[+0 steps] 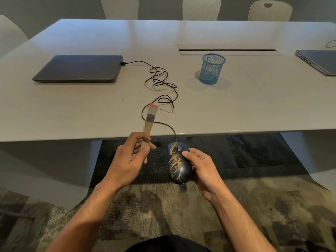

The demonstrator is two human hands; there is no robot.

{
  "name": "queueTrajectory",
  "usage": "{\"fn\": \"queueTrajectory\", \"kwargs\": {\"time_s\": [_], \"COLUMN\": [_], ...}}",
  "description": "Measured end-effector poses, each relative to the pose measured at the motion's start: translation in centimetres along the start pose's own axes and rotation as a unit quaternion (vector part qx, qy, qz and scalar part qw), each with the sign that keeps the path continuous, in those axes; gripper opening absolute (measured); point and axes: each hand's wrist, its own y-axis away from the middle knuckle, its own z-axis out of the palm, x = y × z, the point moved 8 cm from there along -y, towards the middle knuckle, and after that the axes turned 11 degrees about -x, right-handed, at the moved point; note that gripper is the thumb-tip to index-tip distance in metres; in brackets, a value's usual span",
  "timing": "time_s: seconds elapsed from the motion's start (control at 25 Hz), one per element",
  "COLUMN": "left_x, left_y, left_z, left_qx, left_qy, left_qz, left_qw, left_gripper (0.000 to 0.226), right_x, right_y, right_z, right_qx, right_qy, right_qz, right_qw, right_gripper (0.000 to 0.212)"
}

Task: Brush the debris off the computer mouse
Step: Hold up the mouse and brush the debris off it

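Observation:
A dark blue computer mouse (179, 163) is held off the table, below its front edge, in my right hand (201, 166). Yellow-orange debris (173, 161) streaks the mouse's left side. My left hand (130, 157) grips the wooden handle of a small paintbrush (150, 122). The brush points up and away, its pale bristles with a pink tip hanging above the table. Brush and mouse are apart, the brush to the left of the mouse. The mouse's black cable (160, 84) runs in loose coils across the table to a closed laptop.
A closed dark laptop (78, 68) lies at the left of the grey table (236, 110). A blue mesh pen cup (212, 68) stands right of centre, a second laptop (320, 60) at the far right. White chairs line the far side. Patterned carpet lies below.

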Motion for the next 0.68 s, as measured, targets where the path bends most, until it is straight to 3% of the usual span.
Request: {"fn": "queueTrajectory", "kwargs": {"time_s": [0.2, 0.44, 0.68], "left_x": [0.5, 1.5, 1.6], "left_y": [-0.1, 0.3, 0.5], "left_z": [-1.2, -1.8, -2.8], "left_qx": [0.001, 0.031, 0.079], "left_qy": [0.018, 0.029, 0.19], "left_qz": [-0.027, -0.019, 0.009], "left_qw": [0.999, 0.999, 0.979], "left_gripper": [0.033, 0.008, 0.016], "right_x": [-0.3, -0.4, -0.5], "right_y": [-0.1, -0.3, -0.4], "right_z": [-0.2, -0.3, -0.3], "right_qx": [0.005, 0.007, 0.014], "right_qy": [0.008, 0.001, 0.004], "right_qz": [0.002, 0.005, -0.001], "right_qw": [1.0, 1.0, 1.0], "right_gripper": [0.023, 0.025, 0.023]}}
